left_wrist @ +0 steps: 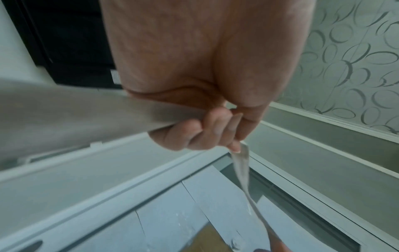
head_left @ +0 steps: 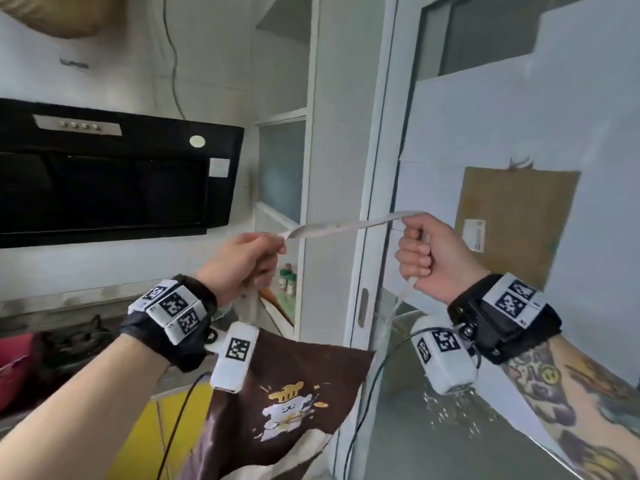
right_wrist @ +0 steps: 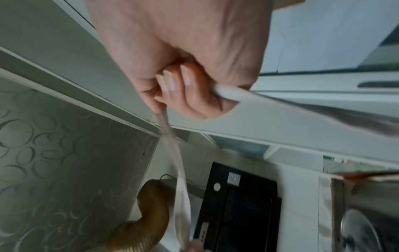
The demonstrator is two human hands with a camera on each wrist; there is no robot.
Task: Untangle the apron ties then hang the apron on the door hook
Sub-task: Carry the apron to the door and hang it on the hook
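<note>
Both hands are raised in front of a white-framed sliding door (head_left: 374, 202). The left hand (head_left: 242, 261) is holding one end of a pale apron tie (head_left: 346, 225), its fingers (left_wrist: 207, 129) curled tight and the thumb and forefinger pinching the strap where it leaves the hand. The right hand (head_left: 429, 252) is gripping the same tie in a closed fist, all fingers (right_wrist: 183, 88) wrapped round it. Between the 2 hands the tie is running nearly level, with only a slight sag. A second length of strap is dropping from under the right fist, blurred in the head view.

The brown apron (head_left: 304, 382) is hanging below the left wrist, its cartoon print (head_left: 287, 410) facing the camera. The bib is sitting lower than both hands and left of the door frame.

A black range hood (head_left: 114, 174) is mounted on the wall to the left. A brown card panel (head_left: 516, 223) is fixed to the door glass beyond the right hand. No frame is showing whether any knot remains in the tie, as the fists are covering parts of it.
</note>
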